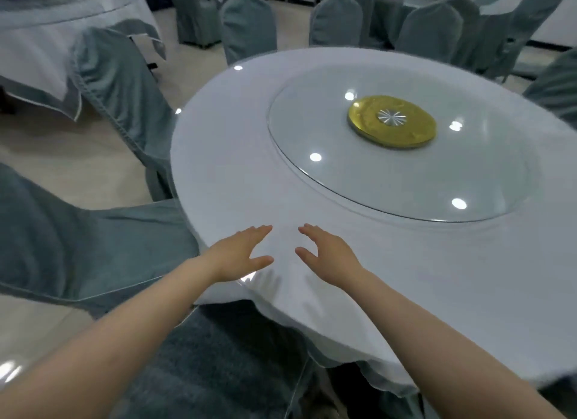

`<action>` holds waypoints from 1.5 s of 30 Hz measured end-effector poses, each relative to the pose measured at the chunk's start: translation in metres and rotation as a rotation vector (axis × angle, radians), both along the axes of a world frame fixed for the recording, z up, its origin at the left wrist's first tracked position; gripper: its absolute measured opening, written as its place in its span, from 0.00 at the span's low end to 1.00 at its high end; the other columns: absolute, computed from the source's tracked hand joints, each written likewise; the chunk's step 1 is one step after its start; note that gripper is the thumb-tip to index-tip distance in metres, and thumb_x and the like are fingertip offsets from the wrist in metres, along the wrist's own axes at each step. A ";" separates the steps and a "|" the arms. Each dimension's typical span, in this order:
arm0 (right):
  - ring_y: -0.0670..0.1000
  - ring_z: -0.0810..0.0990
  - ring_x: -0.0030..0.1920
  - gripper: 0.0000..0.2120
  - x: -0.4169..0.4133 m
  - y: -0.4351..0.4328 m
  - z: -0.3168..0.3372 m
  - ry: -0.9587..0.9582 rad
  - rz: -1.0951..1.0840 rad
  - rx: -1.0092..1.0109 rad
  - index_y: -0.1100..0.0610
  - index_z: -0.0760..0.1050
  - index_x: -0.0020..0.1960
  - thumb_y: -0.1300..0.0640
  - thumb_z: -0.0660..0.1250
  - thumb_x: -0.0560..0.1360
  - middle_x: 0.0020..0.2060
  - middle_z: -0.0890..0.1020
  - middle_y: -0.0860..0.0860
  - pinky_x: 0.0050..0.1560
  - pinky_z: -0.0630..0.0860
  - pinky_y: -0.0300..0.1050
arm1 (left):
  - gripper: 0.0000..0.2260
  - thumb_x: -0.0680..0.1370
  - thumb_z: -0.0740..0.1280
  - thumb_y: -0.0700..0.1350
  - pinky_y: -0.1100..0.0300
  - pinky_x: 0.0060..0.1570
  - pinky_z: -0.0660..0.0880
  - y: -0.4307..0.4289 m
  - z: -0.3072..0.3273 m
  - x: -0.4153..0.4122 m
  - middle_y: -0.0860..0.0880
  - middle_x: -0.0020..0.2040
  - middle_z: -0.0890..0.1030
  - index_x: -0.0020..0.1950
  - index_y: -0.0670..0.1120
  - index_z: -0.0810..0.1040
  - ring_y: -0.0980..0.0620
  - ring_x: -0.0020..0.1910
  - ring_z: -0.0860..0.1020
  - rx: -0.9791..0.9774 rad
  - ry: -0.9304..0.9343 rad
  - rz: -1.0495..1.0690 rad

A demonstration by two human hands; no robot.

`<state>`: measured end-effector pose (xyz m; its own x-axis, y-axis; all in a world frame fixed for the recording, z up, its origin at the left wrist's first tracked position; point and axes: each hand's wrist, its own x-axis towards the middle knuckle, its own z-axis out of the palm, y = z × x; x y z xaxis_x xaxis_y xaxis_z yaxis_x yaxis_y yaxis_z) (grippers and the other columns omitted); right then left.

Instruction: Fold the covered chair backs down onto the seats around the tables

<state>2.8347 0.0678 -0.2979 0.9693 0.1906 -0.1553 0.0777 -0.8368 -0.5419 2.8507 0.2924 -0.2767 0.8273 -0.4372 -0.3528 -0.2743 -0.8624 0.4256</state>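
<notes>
white table [281, 293] rim at 6 o'clock under left hand [240, 254] and right hand [328, 256], fingers straight, apart; chair [120, 91] at 10 o'clock just beside.

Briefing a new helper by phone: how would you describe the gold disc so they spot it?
Find the round white-clothed table. A glass turntable lies on it, with the gold disc at its centre. Unlike the white light spots around it, it is yellow with a silver starburst middle.
</notes>
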 end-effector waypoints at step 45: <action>0.49 0.55 0.76 0.31 -0.103 0.065 -0.028 -0.030 0.910 -0.217 0.52 0.55 0.77 0.45 0.59 0.78 0.76 0.58 0.49 0.73 0.58 0.46 | 0.13 0.62 0.66 0.30 0.64 0.29 0.69 0.023 -0.001 -0.275 0.50 0.30 0.76 0.32 0.48 0.74 0.52 0.29 0.72 -0.772 -0.409 2.130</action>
